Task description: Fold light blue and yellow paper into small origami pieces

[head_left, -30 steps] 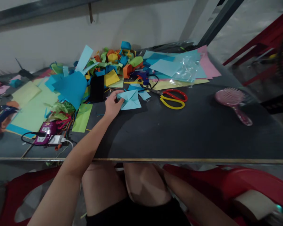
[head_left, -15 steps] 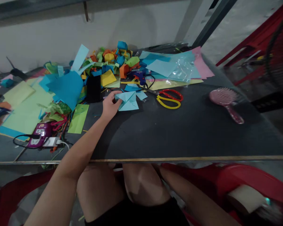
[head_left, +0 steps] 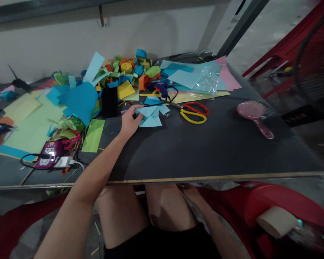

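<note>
My left hand (head_left: pixel 131 122) is closed on the left edge of a folded light blue paper (head_left: pixel 152 120), thumb on top, with the paper resting on the dark table. Just right of it lies a small light blue scrap (head_left: pixel 164 109). Scissors (head_left: pixel 193 116) with one red and one yellow handle lie further right, and a blue glue gun (head_left: pixel 162 90) sits behind. Down beside my right thigh, below the table edge, is my right hand (head_left: pixel 191 192); its fingers are mostly hidden.
A heap of colored paper pieces (head_left: pixel 126 70) lies along the wall. Paper sheets in a clear bag (head_left: pixel 207 79) are behind the scissors. A pink hairbrush (head_left: pixel 252 110) lies to the right. A black phone (head_left: pixel 109 102), green paper (head_left: pixel 93 136) and purple power strip (head_left: pixel 49 154) are left.
The view has shifted slightly. My right forearm has drawn back beside the thigh, and more of the right hand shows. My left hand keeps its grip on the folded paper.
</note>
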{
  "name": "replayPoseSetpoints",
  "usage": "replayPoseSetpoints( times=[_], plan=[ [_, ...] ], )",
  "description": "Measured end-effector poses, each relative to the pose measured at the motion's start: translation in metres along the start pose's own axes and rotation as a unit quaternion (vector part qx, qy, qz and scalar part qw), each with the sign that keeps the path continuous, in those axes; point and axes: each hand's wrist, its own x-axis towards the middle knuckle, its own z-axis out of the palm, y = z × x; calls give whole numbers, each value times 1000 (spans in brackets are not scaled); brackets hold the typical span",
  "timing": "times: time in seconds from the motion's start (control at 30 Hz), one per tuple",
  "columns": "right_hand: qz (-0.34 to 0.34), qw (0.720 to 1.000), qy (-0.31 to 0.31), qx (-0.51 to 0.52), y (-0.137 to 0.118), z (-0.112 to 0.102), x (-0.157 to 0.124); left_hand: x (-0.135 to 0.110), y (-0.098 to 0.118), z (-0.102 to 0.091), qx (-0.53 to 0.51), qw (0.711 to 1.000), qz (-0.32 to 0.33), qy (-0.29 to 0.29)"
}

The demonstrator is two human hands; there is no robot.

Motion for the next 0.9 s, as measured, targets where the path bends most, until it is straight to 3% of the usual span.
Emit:
replayPoseSetpoints(
  times=[0.07, 0.17, 0.27, 0.33, 0.37, 0.4, 0.47, 0.53, 0.57, 0.63, 0.7, 0.9],
  plan=[
    [9, 1000, -19, -16, -13, -5, 23, 0, -2, 0, -1, 1000, 6, 3],
    [-81, 990, -102, -51, -56, -22, 7, 0, -6, 0, -2, 1000, 16, 12],
    [-244, 921, -290, -87, -116, -55, -20, 0, -10, 0, -7, 1000, 18, 18],
    [-315, 888, -334, -34, -149, -79, -19, 0, -11, 0, -12, 1000, 18, 16],
    [-327, 887, -327, -5, -161, -90, -9, 0, -11, 0, -15, 1000, 17, 16],
    [-337, 898, -283, 20, -169, -100, 6, 0, -10, 0, -18, 1000, 16, 16],
    [-320, 942, -76, 70, -179, -112, 48, 0, -9, 0, -24, 999, 15, 17],
    [-285, 942, 130, 118, -183, -117, 97, 0, -8, 0, -30, 999, 20, 17],
    [-255, 942, 170, 135, -184, -116, 121, 0, -8, 1, -32, 999, 25, 15],
    [-206, 945, 179, 182, -184, -112, 160, 0, -9, 1, -33, 999, 38, 12],
    [-221, 947, 128, 193, -182, -105, 183, -1, -9, 0, -34, 998, 47, 11],
    [-321, 917, 146, 188, -171, -88, 190, -4, -1, -6, -80, 991, 104, -24]
  ],
)
